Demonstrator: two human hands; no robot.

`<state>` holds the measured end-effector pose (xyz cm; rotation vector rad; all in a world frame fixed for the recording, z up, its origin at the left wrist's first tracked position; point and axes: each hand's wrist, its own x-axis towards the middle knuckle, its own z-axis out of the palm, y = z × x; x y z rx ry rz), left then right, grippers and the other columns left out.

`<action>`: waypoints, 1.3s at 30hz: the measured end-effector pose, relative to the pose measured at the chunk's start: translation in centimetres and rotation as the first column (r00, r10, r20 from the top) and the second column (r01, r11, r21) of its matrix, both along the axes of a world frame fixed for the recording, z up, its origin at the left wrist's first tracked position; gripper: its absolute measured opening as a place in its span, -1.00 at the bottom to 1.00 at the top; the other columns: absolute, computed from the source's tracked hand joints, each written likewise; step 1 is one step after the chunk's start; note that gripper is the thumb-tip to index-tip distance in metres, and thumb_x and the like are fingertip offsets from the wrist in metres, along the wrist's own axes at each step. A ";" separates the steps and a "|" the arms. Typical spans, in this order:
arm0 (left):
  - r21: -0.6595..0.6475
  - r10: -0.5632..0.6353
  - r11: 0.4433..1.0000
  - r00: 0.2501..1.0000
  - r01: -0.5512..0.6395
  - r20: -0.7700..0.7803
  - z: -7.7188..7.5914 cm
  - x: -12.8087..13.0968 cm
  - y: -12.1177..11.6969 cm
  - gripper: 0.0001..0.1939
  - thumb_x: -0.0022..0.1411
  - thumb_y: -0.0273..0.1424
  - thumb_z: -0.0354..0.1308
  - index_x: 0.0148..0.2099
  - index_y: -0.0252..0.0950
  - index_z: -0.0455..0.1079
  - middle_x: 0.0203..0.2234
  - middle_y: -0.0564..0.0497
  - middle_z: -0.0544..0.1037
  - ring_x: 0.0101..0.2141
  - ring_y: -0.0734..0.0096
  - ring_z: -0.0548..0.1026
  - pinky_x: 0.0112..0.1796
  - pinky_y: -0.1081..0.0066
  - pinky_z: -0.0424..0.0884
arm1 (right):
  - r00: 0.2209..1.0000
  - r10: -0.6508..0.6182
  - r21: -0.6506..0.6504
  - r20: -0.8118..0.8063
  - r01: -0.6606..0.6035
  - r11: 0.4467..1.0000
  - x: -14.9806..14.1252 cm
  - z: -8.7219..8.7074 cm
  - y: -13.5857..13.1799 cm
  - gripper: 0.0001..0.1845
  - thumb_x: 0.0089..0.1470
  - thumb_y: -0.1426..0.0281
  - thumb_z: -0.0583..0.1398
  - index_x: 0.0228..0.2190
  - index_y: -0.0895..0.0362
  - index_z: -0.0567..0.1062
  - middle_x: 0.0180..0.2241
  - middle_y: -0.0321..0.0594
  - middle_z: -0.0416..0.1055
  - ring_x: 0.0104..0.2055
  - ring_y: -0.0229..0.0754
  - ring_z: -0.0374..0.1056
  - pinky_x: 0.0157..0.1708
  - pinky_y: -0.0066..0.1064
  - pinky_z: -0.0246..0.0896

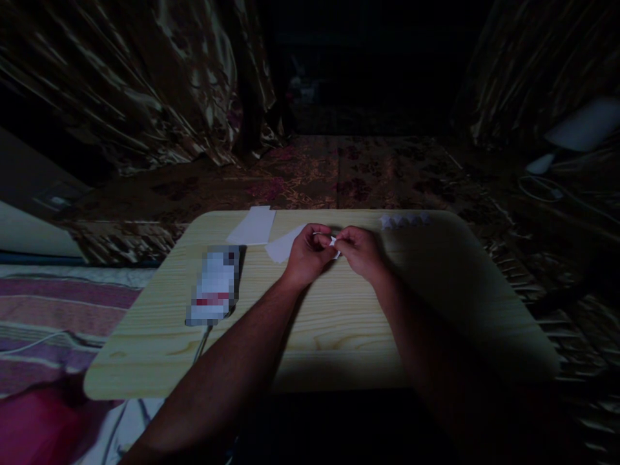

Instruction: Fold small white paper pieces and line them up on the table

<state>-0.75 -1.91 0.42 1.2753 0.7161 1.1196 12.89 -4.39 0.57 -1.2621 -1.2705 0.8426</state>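
Note:
Over the middle of the small wooden table, my left hand [310, 253] and my right hand [358, 250] meet. Both pinch a small folded piece of white paper [336, 250], mostly covered by the fingers. Just left of my left hand lie white paper sheets [281, 248], partly hidden behind it. A second stack of white paper [252, 226] rests near the far edge. To the right of my hands, several small folded paper pieces [404, 221] stand in a row along the far edge.
A phone [214, 285] with a blurred screen lies on the left of the table [339, 336], its cable [202, 343] running off the near edge. Patterned curtains hang behind. A white lamp [581, 126] stands at far right, and a striped cloth [62, 303] at left.

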 end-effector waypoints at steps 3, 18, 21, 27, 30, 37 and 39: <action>0.008 -0.003 1.000 1.000 0.003 0.003 -0.1 0.0 0.0 -0.50 -0.14 -0.47 0.39 -0.13 -0.29 0.28 -0.53 0.15 0.48 -0.53 0.56 0.43 -0.43 0.50 0.36 | 1.000 -0.001 0.016 -0.018 0.002 1.000 0.0 -0.1 0.1 -0.90 -0.13 0.36 0.20 -0.54 0.15 0.42 -0.59 -0.37 0.33 -0.54 -0.32 0.19 -0.53 -0.47 0.04; -0.005 -0.040 0.999 0.999 0.040 -0.022 0.0 -0.1 0.1 -0.45 -0.18 -0.49 0.40 -0.12 -0.28 0.26 -0.53 0.15 0.48 -0.54 0.57 0.41 -0.43 0.51 0.34 | 1.000 0.007 0.021 0.029 -0.007 1.000 0.2 -0.1 0.0 -0.90 -0.13 0.36 0.20 -0.53 0.15 0.45 -0.58 -0.35 0.36 -0.52 -0.30 0.23 -0.51 -0.46 0.05; -0.001 -0.052 0.999 0.998 0.052 -0.019 -0.2 -0.1 0.1 -0.44 -0.20 -0.52 0.40 -0.12 -0.28 0.27 -0.53 0.16 0.47 -0.53 0.58 0.40 -0.44 0.51 0.33 | 0.998 0.014 0.022 0.068 -0.015 1.000 0.2 0.0 0.0 -0.91 -0.12 0.37 0.18 -0.55 0.14 0.43 -0.60 -0.37 0.32 -0.54 -0.32 0.18 -0.54 -0.47 0.00; -0.014 -0.047 0.999 0.999 0.046 -0.011 -0.1 -0.1 0.2 -0.46 -0.19 -0.52 0.39 -0.13 -0.28 0.28 -0.54 0.17 0.46 -0.54 0.58 0.40 -0.45 0.51 0.34 | 0.999 0.005 0.022 0.032 -0.006 1.000 0.0 -0.1 0.0 -0.92 -0.12 0.37 0.18 -0.54 0.14 0.42 -0.59 -0.36 0.33 -0.53 -0.30 0.20 -0.51 -0.46 0.05; -0.009 -0.049 0.999 0.999 0.049 -0.024 -0.2 -0.1 0.2 -0.46 -0.20 -0.53 0.39 -0.12 -0.28 0.28 -0.54 0.16 0.46 -0.54 0.57 0.40 -0.46 0.52 0.33 | 0.999 0.024 0.025 0.039 -0.025 0.999 0.0 0.1 0.0 -0.90 -0.12 0.36 0.19 -0.54 0.14 0.43 -0.58 -0.35 0.36 -0.51 -0.30 0.23 -0.49 -0.45 0.07; -0.008 -0.065 0.998 0.997 0.064 -0.051 -0.5 -0.2 0.4 -0.44 -0.22 -0.56 0.38 -0.12 -0.29 0.29 -0.55 0.17 0.45 -0.55 0.58 0.39 -0.47 0.53 0.31 | 0.996 0.040 0.016 0.085 -0.042 0.999 0.1 0.4 -0.2 -0.88 -0.11 0.35 0.19 -0.57 0.14 0.41 -0.60 -0.36 0.34 -0.53 -0.31 0.21 -0.53 -0.46 0.02; -0.005 -0.063 0.998 0.997 0.063 -0.044 -0.6 -0.2 0.4 -0.44 -0.21 -0.56 0.37 -0.11 -0.29 0.28 -0.55 0.17 0.46 -0.55 0.57 0.39 -0.46 0.52 0.33 | 0.998 0.034 0.013 0.057 -0.035 0.999 0.1 0.3 -0.1 -0.89 -0.11 0.35 0.20 -0.55 0.14 0.43 -0.59 -0.34 0.37 -0.52 -0.30 0.24 -0.51 -0.46 0.05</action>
